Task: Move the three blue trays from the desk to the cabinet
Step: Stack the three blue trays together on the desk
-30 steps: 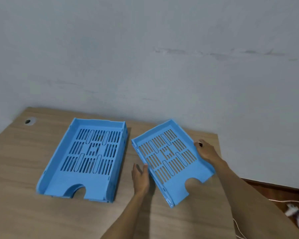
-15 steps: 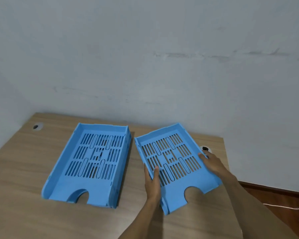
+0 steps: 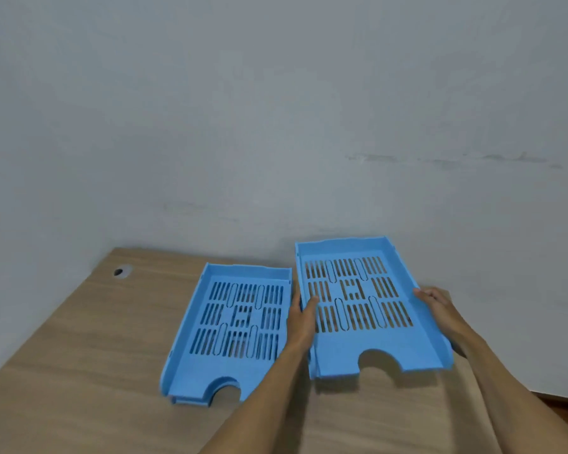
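Swung square and lifted since a moment ago: right tray [image 3: 371,309], clamped between left hand [image 3: 304,317] and right hand [image 3: 435,308], long axis pointing away. Left tray [image 3: 236,326] flat on desk [image 3: 79,355], nearer left hand.

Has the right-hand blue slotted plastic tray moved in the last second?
Yes. The right blue slotted tray has turned from skewed to parallel with the left blue tray and lifted off the wooden desk, held by both hands.
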